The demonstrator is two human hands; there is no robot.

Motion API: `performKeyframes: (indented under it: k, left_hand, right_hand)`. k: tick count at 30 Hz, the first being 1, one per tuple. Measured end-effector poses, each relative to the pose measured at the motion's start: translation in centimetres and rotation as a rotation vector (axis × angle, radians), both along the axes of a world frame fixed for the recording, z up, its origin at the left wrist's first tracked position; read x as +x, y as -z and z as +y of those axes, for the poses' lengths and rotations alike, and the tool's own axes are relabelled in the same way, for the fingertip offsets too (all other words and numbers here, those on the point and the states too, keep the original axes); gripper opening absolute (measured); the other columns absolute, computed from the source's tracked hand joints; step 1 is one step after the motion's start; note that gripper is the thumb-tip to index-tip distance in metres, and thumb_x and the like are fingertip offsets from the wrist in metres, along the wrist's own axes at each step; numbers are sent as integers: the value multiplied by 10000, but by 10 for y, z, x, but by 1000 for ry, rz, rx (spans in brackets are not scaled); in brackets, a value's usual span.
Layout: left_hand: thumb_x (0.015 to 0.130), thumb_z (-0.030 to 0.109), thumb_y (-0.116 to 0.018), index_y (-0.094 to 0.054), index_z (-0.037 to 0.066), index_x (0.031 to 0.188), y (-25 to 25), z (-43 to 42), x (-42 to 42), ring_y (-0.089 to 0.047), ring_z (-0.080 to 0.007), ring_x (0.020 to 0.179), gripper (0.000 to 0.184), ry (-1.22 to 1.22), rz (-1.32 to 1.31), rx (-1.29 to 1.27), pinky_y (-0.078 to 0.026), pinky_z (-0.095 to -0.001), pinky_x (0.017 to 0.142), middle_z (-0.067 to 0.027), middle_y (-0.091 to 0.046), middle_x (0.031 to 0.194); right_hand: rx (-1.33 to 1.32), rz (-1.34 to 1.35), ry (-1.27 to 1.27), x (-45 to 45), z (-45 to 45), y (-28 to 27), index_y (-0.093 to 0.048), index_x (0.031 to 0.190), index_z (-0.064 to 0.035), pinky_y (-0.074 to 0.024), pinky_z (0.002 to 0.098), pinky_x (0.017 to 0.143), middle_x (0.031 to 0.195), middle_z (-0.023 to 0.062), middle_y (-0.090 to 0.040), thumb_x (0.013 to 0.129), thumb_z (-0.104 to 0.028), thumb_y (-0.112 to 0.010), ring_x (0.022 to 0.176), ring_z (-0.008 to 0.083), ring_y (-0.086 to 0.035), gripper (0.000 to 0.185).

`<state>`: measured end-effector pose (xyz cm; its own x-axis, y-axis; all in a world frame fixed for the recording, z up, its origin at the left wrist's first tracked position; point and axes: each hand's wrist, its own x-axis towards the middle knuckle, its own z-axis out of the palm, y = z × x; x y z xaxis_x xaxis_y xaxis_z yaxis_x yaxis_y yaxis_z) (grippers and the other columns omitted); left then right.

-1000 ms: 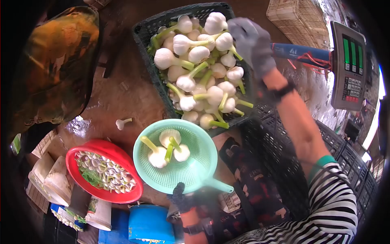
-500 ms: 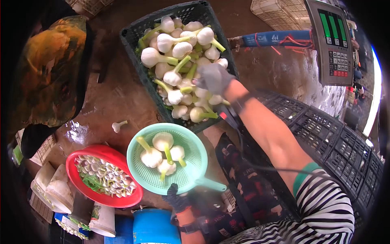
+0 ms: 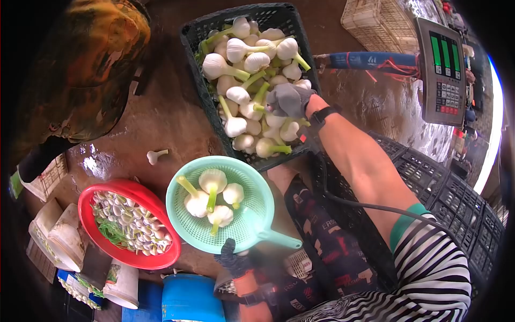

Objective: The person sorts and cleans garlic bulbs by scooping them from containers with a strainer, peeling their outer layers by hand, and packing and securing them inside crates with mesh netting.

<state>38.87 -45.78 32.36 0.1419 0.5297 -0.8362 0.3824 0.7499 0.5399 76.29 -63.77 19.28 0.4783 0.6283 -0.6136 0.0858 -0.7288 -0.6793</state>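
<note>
Garlic bulbs with green stems fill a dark crate (image 3: 196, 67). Over its right side my gloved right hand (image 3: 287, 100) is closed around a garlic bulb (image 3: 272, 119), mostly hidden below the fingers. A mint-green strainer (image 3: 257, 188) holds several garlic bulbs (image 3: 212, 181), and its handle points right. My left hand (image 3: 232, 260), in a dark glove, is at the strainer's lower rim with its fingers bent against it; the thumb is hidden.
A red basin (image 3: 174, 255) of small garlic pieces stands left, beside white buckets (image 3: 120, 287) and a blue tub (image 3: 193, 298). A loose bulb (image 3: 156, 156) lies on the floor. Scale display (image 3: 441, 75), upper right; black crates (image 3: 429, 177), right; a person's clothing (image 3: 91, 70), upper left.
My right hand has moved from the crate's upper right edge down onto the bulbs. One more garlic bulb lies in the strainer than a second ago. The camera view has shifted.
</note>
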Motion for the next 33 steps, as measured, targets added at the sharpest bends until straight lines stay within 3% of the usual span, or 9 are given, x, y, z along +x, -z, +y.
performKeyframes:
  k: [5,7,11,13,16,19,20,29,33]
  left_hand:
    - [669,-5,-593,-574,-59,965,20,-3,-37,-588,-270,847,301,221,40,194,-484,-405,809,-132,-591,932]
    - [669,-7,-590,-584,-61,929,15,-1,-16,-590,-267,831,266,-86,-47,-17,-485,-402,800,-132,-596,911]
    - [667,-8,-588,-573,-68,961,6,-2,-1,-590,-268,836,301,-30,-4,86,-484,-402,803,-131,-593,935]
    - [666,-4,-592,-564,-68,986,3,-5,7,-588,-266,845,327,73,39,137,-484,-397,801,-129,-591,948]
    - [665,3,-598,-550,-68,1020,-6,-7,20,-585,-266,866,365,111,53,99,-485,-396,806,-130,-586,970]
    - [662,4,-603,-544,-68,1034,2,-9,0,-583,-263,876,383,265,60,193,-485,-394,804,-129,-584,982]
    - [660,2,-605,-545,-67,1033,3,-9,-3,-583,-260,872,385,320,64,215,-485,-392,800,-126,-584,982]
    - [648,-14,-605,-559,-70,1010,-10,-10,33,-590,-261,849,370,96,161,72,-495,-427,781,-132,-589,955]
    - [714,48,-547,-607,-66,848,12,-10,24,-586,-243,757,186,-29,-130,-83,-497,-384,723,-131,-595,829]
  right_hand:
    - [-36,-318,-543,10,2,8,-586,706,-53,-431,385,586,690,145,-579,666,-128,-621,646,335,-540,92]
    - [7,-384,-703,17,7,8,-589,677,-72,-431,376,568,660,124,-573,696,-117,-606,634,321,-554,52]
    - [-119,-228,-623,11,-3,51,-610,724,-69,-430,370,559,718,114,-611,700,-117,-570,633,259,-585,68]
    - [-264,-55,-221,4,-1,51,-656,790,-74,-463,349,565,748,95,-630,720,-136,-555,643,234,-603,138]
    - [-261,-612,-707,-1,1,34,-640,753,-7,-469,311,544,703,117,-608,715,-175,-585,622,189,-600,182]
    - [-55,135,590,-13,0,-12,-618,722,6,-465,286,535,664,104,-583,702,-187,-629,629,154,-587,194]
    - [-6,293,719,-10,0,-31,-609,803,4,-468,265,560,705,69,-586,699,-162,-670,661,134,-574,205]
    - [651,479,1011,-71,8,-158,-550,1059,-16,-486,255,671,953,60,-592,724,1,-668,798,130,-579,355]
    - [453,-28,347,-129,26,-211,-539,1115,-36,-480,334,830,1065,137,-578,784,-125,-633,930,250,-604,356]
